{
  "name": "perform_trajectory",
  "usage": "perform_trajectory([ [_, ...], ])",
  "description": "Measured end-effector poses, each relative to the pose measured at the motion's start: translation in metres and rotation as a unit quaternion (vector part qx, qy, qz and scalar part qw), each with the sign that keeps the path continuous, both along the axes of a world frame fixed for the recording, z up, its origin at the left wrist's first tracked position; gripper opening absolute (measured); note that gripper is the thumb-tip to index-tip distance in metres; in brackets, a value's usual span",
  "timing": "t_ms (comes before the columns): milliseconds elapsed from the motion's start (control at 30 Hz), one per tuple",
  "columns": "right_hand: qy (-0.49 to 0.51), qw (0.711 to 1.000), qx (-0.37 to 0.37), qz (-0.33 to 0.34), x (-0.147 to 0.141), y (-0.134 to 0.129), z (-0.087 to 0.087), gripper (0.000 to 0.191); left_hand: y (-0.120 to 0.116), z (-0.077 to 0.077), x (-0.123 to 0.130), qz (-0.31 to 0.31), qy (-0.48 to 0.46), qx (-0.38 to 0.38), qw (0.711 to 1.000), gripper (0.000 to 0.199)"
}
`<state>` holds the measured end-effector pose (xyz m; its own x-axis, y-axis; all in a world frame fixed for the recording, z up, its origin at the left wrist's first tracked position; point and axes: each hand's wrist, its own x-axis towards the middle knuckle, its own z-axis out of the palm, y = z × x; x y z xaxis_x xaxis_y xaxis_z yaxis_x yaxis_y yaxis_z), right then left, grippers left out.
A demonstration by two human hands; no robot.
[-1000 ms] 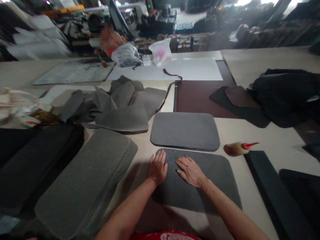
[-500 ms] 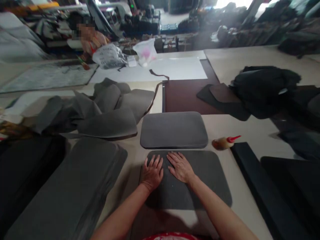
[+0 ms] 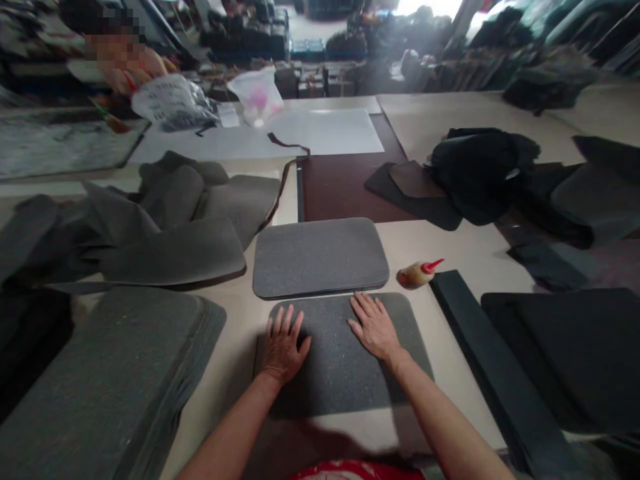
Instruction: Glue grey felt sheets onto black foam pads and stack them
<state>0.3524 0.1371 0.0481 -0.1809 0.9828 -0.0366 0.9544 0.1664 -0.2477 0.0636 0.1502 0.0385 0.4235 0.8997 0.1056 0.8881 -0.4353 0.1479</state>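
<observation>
A dark grey sheet with rounded corners [image 3: 340, 360] lies flat on the table in front of me. On its left part rests my left hand [image 3: 285, 347], palm down with the fingers spread. My right hand [image 3: 376, 327] lies flat near the sheet's far edge, right of its middle, fingers stretched forward. Neither hand grips anything. Just beyond the sheet is a low stack of similar grey rounded pieces [image 3: 320, 257]. A squeeze bottle with a red nozzle [image 3: 417, 274] lies on its side to the right of that stack.
A tall stack of grey pieces [image 3: 115, 373] stands at left, with loose grey sheets [image 3: 175, 247] behind it. Along the right lie a long dark strip [image 3: 495, 367] and dark panels [image 3: 575, 353]. Beyond is a black bundle [image 3: 480, 170]. A person [image 3: 123, 63] sits far left.
My hands have moved apart over the sheet, the left toward its left edge and the right further right. The view has shifted, so the surroundings appear further left.
</observation>
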Motion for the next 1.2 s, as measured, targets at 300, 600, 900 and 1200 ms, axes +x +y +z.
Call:
perform_trajectory([
  [300, -0.112, 0.973, 0.014, -0.202, 0.079, -0.053, -0.015, 0.068, 0.001, 0.005, 0.003, 0.026, -0.005, -0.015, 1.0, 0.063],
  [600, -0.047, 0.982, 0.033, -0.177, 0.083, -0.082, -0.011, 0.069, 0.001, 0.006, 0.006, 0.025, 0.023, -0.01, 0.999, 0.066],
  [900, -0.024, 0.995, 0.051, -0.086, 0.067, -0.035, -0.018, 0.056, 0.001, 0.006, 0.004, 0.024, 0.024, -0.012, 0.999, 0.065],
  [1200, -0.029, 0.983, 0.055, -0.17, 0.062, -0.02, -0.024, 0.06, 0.0, 0.0, 0.002, 0.015, 0.036, 0.011, 0.999, 0.065],
])
